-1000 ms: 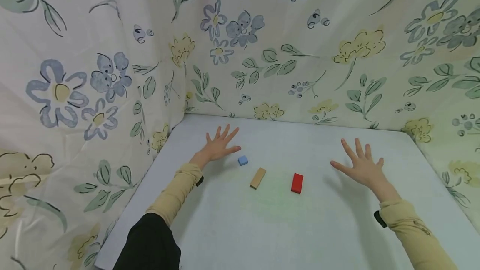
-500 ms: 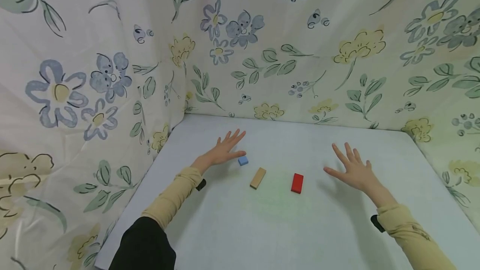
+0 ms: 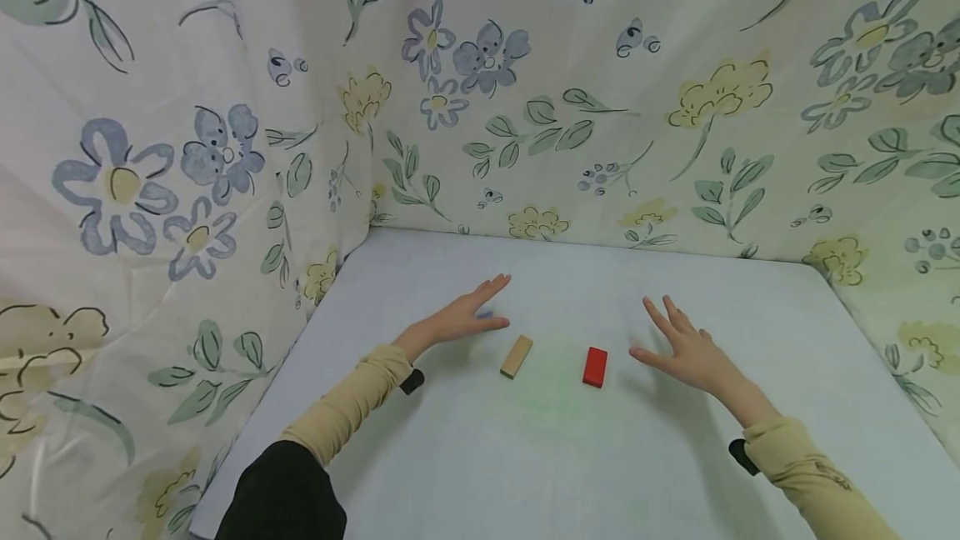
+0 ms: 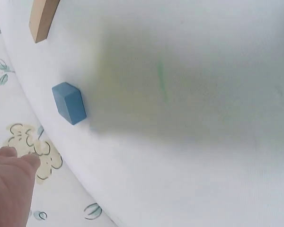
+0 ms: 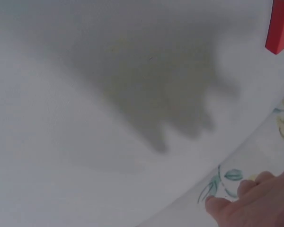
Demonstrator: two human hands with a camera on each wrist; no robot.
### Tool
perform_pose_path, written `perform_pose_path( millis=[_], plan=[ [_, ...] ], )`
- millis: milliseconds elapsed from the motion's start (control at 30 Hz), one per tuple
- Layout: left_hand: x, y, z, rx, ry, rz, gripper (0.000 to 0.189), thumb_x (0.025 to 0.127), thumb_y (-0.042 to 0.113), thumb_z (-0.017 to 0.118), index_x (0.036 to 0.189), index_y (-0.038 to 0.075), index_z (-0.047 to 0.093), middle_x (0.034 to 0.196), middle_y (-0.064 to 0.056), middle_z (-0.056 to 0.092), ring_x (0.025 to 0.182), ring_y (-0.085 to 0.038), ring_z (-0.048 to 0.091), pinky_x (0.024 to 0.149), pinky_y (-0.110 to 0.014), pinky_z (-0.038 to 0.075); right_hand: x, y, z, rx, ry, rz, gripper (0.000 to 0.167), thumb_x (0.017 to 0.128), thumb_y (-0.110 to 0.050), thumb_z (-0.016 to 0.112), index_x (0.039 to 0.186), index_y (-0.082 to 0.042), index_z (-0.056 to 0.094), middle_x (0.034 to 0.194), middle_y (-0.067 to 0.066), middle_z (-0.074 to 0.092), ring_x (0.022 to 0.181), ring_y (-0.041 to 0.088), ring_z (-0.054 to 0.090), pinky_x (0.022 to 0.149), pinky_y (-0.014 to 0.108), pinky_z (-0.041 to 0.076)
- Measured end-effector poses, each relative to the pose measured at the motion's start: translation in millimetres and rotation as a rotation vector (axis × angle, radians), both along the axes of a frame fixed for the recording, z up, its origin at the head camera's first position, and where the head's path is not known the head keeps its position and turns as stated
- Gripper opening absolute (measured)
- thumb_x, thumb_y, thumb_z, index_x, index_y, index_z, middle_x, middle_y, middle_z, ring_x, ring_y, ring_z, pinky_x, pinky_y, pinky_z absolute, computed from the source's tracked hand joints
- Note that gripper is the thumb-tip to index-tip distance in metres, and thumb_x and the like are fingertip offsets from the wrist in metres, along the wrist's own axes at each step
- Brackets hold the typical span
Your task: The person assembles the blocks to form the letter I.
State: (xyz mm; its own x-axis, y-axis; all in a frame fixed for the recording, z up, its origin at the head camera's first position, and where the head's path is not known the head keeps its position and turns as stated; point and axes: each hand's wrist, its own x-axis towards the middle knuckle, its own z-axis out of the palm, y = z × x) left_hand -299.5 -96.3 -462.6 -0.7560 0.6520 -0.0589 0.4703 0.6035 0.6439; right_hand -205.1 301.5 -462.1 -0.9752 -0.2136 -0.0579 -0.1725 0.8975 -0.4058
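Note:
In the head view my left hand [image 3: 456,319] is held over the table with its fingers straight, covering most of the blue block [image 3: 486,314]. The left wrist view shows that blue block [image 4: 69,103] whole, lying apart from the fingers. A plain wooden block [image 3: 516,357], long and narrow, lies just right of the left hand. Farther right is a red oblong block [image 3: 595,367], and my right hand [image 3: 692,359] hovers to its right, fingers spread and extended. The right wrist view catches the red block [image 5: 279,27] at its upper corner. Both hands hold nothing.
The blocks lie on a white table [image 3: 555,465] with faint green and yellow marks. Floral cloth [image 3: 577,148] hangs along its back and sides. Each forearm wears a rolled tan sleeve [image 3: 352,402] and a dark band at the wrist.
My left hand has moved right and slightly toward me, now over the blue block. My right hand has moved left, nearer the red block. The blocks have stayed put.

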Motion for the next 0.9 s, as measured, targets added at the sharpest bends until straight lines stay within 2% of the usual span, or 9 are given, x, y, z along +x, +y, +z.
perform_pose_path(
  millis=[200, 367, 533, 667, 900],
  plan=[
    [7.5, 8.0, -4.6, 0.025, -0.008, -0.059, 0.084, 0.086, 0.063, 0.053, 0.151, 0.040, 0.006, 0.161, 0.008, 0.006, 0.148, -0.028, 0.009, 0.119, -0.049, 0.016, 1.7, -9, -6.0, 0.002, -0.002, 0.023, 0.095, 0.084, -0.065, 0.055, 0.154, -0.029, 0.002, 0.159, 0.021, 0.005, 0.139, 0.051, 0.016, 0.100, 0.078, 0.014],
    [13.3, 13.2, -6.5, 0.048, -0.028, -0.112, 0.082, 0.089, 0.052, 0.058, 0.153, 0.032, 0.010, 0.161, 0.003, 0.010, 0.148, -0.021, 0.013, 0.120, -0.044, 0.018, 5.1, -15, -8.9, -0.009, -0.015, 0.030, 0.095, 0.084, -0.066, 0.055, 0.153, -0.030, 0.001, 0.159, 0.019, 0.007, 0.139, 0.051, 0.018, 0.098, 0.078, 0.019],
    [17.4, 16.4, -9.2, 0.026, -0.066, -0.108, 0.082, 0.088, 0.055, 0.058, 0.151, 0.039, 0.008, 0.160, 0.011, 0.011, 0.147, -0.013, 0.015, 0.119, -0.041, 0.023, 8.8, -21, -9.6, -0.024, -0.010, 0.042, 0.095, 0.084, -0.065, 0.055, 0.153, -0.030, 0.001, 0.159, 0.017, 0.010, 0.140, 0.050, 0.019, 0.094, 0.077, 0.028],
    [19.3, 16.8, -12.2, 0.006, -0.079, -0.101, 0.083, 0.087, 0.057, 0.058, 0.151, 0.040, 0.010, 0.159, 0.011, 0.015, 0.146, -0.016, 0.019, 0.117, -0.044, 0.026, 9.9, -23, -10.6, -0.046, -0.009, 0.052, 0.095, 0.084, -0.064, 0.056, 0.154, -0.028, 0.003, 0.159, 0.016, 0.012, 0.140, 0.048, 0.021, 0.091, 0.074, 0.035],
    [22.4, 18.0, -17.1, -0.033, -0.105, -0.148, 0.082, 0.087, 0.051, 0.061, 0.152, 0.036, 0.013, 0.158, 0.009, 0.018, 0.145, -0.016, 0.022, 0.116, -0.044, 0.029, 8.9, -25, -16.8, -0.119, -0.026, 0.074, 0.095, 0.084, -0.061, 0.058, 0.154, -0.021, 0.008, 0.159, 0.015, 0.014, 0.142, 0.043, 0.022, 0.102, 0.069, 0.030]
  ],
)
